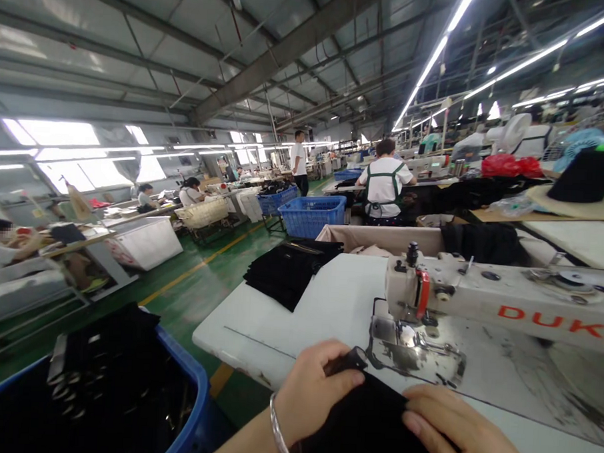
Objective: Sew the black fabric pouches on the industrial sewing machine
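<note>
A piece of black fabric [373,423] lies between my two hands at the near edge of the white sewing table [339,301]. My left hand [320,381], with a silver bangle at the wrist, pinches a folded or rolled end of it between thumb and fingers. On the fabric's right edge, my right hand [454,420] has its fingers pressed together and gripping the cloth. Just beyond both hands is the metal needle plate of a white sewing machine [459,293] with red lettering. The lower part of the fabric runs out of view.
A stack of black fabric pieces [284,272] lies on the table's far left corner. At lower left stands a blue basket [195,382] filled with black pieces. Beyond are another blue basket [312,217], a seated person [384,183] and a black thread cone [584,172].
</note>
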`<act>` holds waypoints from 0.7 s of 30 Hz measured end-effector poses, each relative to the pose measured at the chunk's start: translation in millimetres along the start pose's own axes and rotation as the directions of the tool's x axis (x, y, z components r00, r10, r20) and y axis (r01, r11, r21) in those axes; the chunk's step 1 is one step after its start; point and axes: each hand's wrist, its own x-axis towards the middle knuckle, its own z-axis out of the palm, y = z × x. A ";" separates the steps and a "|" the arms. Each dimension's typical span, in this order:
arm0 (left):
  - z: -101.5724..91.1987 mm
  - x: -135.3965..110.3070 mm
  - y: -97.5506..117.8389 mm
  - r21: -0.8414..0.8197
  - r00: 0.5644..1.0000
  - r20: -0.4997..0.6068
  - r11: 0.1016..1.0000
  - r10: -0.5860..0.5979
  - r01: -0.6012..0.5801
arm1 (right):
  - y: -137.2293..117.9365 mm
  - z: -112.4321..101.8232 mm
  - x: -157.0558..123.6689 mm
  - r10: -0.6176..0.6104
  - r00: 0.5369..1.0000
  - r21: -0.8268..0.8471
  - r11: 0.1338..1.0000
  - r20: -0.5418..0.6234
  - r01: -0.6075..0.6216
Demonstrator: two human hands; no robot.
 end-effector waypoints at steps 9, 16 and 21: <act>0.2 -6.2 1.9 -0.345 0.997 -0.054 0.936 0.048 -0.063 | -16.9 -19.5 2.3 0.069 0.983 -0.028 0.997 -0.171 -0.075; 1.7 -13.6 -2.1 -0.289 0.991 -0.107 0.951 0.079 -0.107 | -23.1 -18.9 0.9 0.014 0.966 -0.060 0.998 -0.257 -0.030; 1.4 -15.3 0.0 -0.261 0.990 -0.112 0.959 0.084 -0.111 | -24.1 -19.5 0.4 0.008 0.964 -0.091 0.995 -0.267 -0.034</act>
